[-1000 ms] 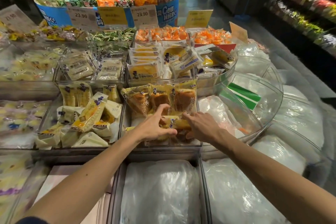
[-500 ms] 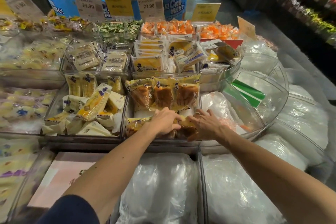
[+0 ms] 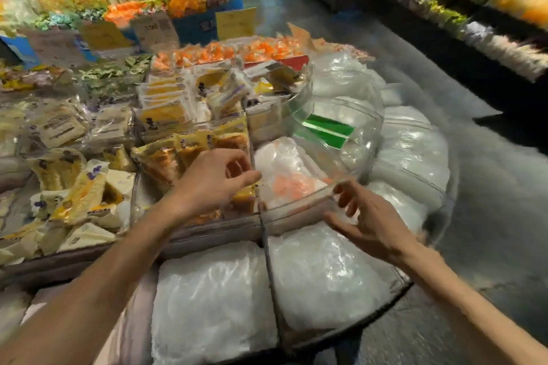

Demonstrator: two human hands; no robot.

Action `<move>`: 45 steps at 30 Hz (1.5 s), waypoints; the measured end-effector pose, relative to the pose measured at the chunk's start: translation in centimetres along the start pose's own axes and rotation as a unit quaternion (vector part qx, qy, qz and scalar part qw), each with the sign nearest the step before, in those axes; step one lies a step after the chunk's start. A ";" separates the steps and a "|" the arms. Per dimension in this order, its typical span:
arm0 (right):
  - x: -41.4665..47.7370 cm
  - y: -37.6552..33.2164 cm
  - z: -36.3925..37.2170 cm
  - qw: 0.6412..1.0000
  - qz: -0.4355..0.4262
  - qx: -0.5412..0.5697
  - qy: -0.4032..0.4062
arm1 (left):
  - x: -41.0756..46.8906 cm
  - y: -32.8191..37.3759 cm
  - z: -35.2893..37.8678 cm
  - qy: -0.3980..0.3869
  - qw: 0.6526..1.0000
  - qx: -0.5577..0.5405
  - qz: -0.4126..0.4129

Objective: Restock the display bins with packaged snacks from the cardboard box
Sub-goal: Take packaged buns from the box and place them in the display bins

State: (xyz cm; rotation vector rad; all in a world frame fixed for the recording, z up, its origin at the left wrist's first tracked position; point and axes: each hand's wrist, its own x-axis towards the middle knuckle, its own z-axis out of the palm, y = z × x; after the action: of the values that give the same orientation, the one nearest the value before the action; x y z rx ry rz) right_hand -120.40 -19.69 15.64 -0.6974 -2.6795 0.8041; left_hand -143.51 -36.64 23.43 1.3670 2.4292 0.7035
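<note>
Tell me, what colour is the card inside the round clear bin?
Green, with a pale stripe across it; the head view shows the card best.

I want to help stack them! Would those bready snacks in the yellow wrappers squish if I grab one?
Probably soft: the snack packets look puffy, so a hard grip may squash them. Likely light for their size. Their shiny wrapping could be slippery.

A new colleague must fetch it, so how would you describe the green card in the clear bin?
Find the rounded clear bin at the right corner of the display island. The green card lies inside it, beyond a white plastic bag holding orange pieces. It is the only flat, bright green thing among white bags and yellow packets.
</note>
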 end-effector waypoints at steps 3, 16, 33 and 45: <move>-10.0 2.9 -2.1 0.993 0.096 -0.024 0.065 | -0.4 7.3 3.9 -0.052 0.991 0.006 0.125; -54.0 11.4 -7.7 0.739 0.597 -0.037 0.310 | -17.9 44.9 37.3 -0.403 0.755 -0.027 0.517; -84.8 30.5 -10.9 0.463 0.798 0.195 0.334 | -34.6 66.2 69.8 -0.516 0.617 0.180 0.567; -86.3 39.2 -11.3 0.189 0.747 0.406 0.491 | -33.0 73.2 81.4 -0.457 0.260 0.441 0.728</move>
State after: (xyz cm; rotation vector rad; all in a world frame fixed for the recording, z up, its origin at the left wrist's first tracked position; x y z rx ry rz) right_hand -28.19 -30.25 -6.64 -2.0994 0.4645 1.0414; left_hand -36.56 -9.86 -6.80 2.7733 -0.2439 -1.3077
